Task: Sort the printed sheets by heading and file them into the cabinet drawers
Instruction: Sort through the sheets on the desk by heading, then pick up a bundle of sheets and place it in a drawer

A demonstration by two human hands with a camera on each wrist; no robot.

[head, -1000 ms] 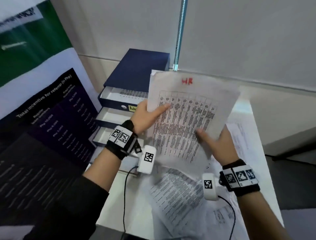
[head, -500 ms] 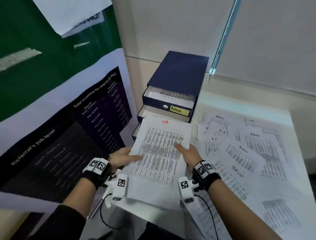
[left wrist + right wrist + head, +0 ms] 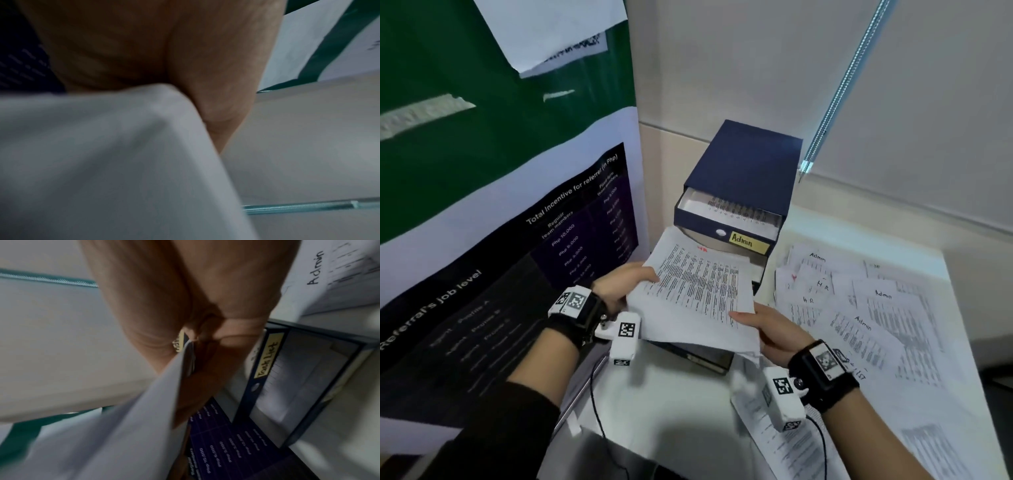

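Open drawers (image 3: 726,219) – sheet (image 3: 698,294) in front

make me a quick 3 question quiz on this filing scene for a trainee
1. True or false: only the right hand holds the printed sheets.
2. Which label shows on the top drawer of the blue cabinet? A) Payroll B) Admin C) Sales
3. Fill in: the loose sheets on the table carry handwritten headings such as Admin and ____.

Key
1. False: the left hand grips the left edge, the right hand the lower right corner.
2. B, on a yellow label.
3. HR.
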